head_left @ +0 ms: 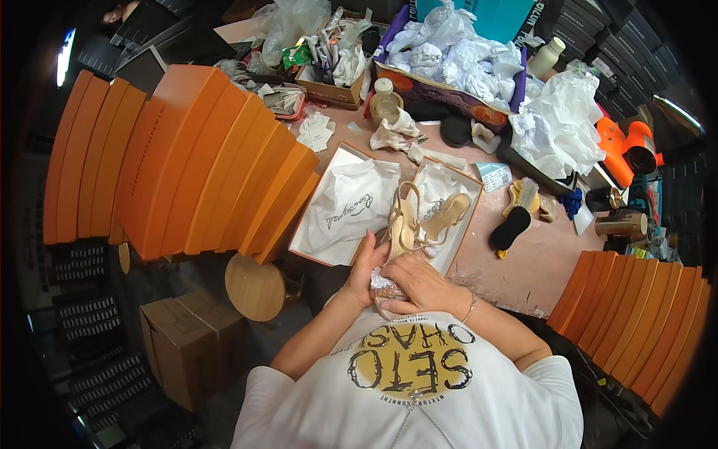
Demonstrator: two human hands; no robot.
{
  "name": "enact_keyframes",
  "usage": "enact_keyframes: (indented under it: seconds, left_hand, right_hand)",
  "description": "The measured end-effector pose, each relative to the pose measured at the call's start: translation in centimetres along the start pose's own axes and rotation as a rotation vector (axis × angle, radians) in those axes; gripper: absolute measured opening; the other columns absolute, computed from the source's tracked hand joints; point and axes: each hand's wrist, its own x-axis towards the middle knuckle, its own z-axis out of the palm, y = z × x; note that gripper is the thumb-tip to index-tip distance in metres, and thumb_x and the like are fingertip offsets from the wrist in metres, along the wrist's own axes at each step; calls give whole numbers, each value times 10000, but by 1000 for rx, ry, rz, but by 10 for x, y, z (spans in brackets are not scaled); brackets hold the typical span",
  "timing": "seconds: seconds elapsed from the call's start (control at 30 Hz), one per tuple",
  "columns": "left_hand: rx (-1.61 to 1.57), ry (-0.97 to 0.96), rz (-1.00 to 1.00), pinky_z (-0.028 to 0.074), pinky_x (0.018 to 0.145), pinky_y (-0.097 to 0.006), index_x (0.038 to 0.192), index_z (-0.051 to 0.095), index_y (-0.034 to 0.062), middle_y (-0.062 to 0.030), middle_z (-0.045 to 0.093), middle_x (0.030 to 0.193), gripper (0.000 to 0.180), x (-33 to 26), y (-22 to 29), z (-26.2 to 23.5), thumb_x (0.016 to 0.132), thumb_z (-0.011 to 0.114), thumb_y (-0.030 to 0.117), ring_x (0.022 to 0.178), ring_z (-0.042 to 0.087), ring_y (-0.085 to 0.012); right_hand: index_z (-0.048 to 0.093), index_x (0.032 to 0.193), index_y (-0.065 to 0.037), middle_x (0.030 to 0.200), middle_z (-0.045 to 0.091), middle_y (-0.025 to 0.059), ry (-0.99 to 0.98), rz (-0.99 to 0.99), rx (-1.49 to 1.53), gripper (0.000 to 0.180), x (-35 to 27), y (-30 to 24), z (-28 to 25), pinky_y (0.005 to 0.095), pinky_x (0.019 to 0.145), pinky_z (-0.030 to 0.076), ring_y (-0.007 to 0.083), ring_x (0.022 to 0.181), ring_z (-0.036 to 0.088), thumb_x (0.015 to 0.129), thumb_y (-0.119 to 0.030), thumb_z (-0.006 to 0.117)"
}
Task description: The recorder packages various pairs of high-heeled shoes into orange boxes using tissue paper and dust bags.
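Left hand (364, 263) and right hand (420, 283) clasp a sandal (402, 224) at its toe; light, stiff-soled, straps flimsy above fingers.

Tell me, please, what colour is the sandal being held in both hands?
The sandal is a pale beige-gold, seen best in the head view.

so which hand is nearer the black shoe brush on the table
Right. The right hand, on the beige sandal, sits on the side toward the black brush; the left hand is farther, beyond the sandal.
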Motion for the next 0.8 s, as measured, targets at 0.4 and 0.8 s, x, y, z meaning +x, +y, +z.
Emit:
enact_keyframes:
  seconds: [0.4, 0.8]
  left_hand:
    - [88, 93, 60, 453, 977, -385, 1393, 367, 37, -167, 518, 1280, 836, -3, -1, 6, 909, 239, 707, 1152, 542, -257]
    - [152, 153, 67, 464, 953, -448, 1353, 417, 71, -161, 576, 1184, 709, -3, -5, -11, 956, 234, 628, 1078, 583, -289]
  right_hand:
    - [596, 929, -62, 827, 591, 131, 115, -149, 34, 508, 14, -7, -11, 377, 692, 428, 321, 754, 575, 751, -528, 684]
    - [598, 864, -64, 917, 608, 109, -378, 121, 18, 482, 23, -13, 3, 416, 719, 423, 315, 857, 583, 751, -528, 666]
